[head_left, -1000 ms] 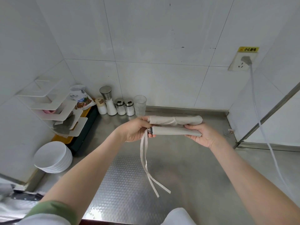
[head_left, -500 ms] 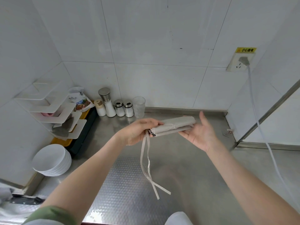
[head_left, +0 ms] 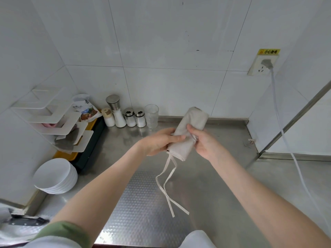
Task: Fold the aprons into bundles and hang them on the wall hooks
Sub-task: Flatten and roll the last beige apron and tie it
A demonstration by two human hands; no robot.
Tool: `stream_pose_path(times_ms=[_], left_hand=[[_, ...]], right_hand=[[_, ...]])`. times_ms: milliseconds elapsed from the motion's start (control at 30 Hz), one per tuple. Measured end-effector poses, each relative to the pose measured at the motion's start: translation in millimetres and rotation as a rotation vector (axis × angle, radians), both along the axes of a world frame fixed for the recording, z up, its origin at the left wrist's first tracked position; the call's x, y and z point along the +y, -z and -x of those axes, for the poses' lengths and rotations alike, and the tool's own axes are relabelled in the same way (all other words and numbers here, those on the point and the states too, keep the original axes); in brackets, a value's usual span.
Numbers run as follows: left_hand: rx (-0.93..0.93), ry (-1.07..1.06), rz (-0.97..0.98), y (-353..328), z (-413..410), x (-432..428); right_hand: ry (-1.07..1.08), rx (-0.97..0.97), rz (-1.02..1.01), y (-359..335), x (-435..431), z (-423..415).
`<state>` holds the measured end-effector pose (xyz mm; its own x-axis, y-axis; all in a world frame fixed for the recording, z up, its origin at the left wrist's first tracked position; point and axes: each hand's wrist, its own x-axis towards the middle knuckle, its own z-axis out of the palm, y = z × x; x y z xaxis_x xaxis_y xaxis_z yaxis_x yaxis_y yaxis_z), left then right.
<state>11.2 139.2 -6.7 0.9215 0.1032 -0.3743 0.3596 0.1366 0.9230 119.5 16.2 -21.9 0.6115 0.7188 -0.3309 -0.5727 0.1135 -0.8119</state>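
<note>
A beige apron [head_left: 192, 122] is folded into a narrow bundle and held in the air above the steel counter [head_left: 223, 176], tilted with its far end up to the right. My left hand [head_left: 159, 143] grips its lower part from the left, thumb across the cloth. From the right, my right hand [head_left: 204, 142] pinches the bundle's middle. Two apron strings [head_left: 167, 185] hang from the lower end down to the counter. No wall hooks are in view.
Salt and spice shakers [head_left: 123, 115] and a glass [head_left: 151, 115] stand along the back wall. A white tiered rack [head_left: 53, 119] and stacked white bowls [head_left: 56, 176] sit at the left. A cable [head_left: 286, 140] hangs from the wall socket [head_left: 263, 65] at right.
The bundle swung from level to tilted, far end up. My right hand, open under it half a second ago, now pinches its middle. My left hand kept its hold.
</note>
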Motion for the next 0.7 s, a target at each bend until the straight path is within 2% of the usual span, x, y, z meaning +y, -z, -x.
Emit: stream_pose_path(times_ms=[100, 200, 267, 333, 433, 567, 700], left_hand=[[-0.007, -0.023, 0.087, 2, -4, -7], [0.002, -0.152, 0.161, 4, -9, -12], [-0.048, -0.295, 0.260, 4, -13, -14], [-0.091, -0.457, 0.434, 0, -18, -13], [-0.083, -0.617, 0.642, -7, -23, -9], [-0.128, -0.737, 0.687, -3, -25, -3], [-0.069, -0.819, 0.608, 2, -25, -3]], right_hand=[[-0.045, -0.126, 0.055, -8, 5, 7], [-0.070, -0.234, 0.080, -11, 7, 7], [-0.091, -0.173, 0.001, -8, 6, 6], [-0.198, -0.077, -0.036, -3, 4, 9], [-0.395, -0.104, 0.065, 0, -2, 20], [-0.355, -0.348, 0.238, -2, -4, 24], [-0.367, -0.564, 0.373, -6, -5, 18]])
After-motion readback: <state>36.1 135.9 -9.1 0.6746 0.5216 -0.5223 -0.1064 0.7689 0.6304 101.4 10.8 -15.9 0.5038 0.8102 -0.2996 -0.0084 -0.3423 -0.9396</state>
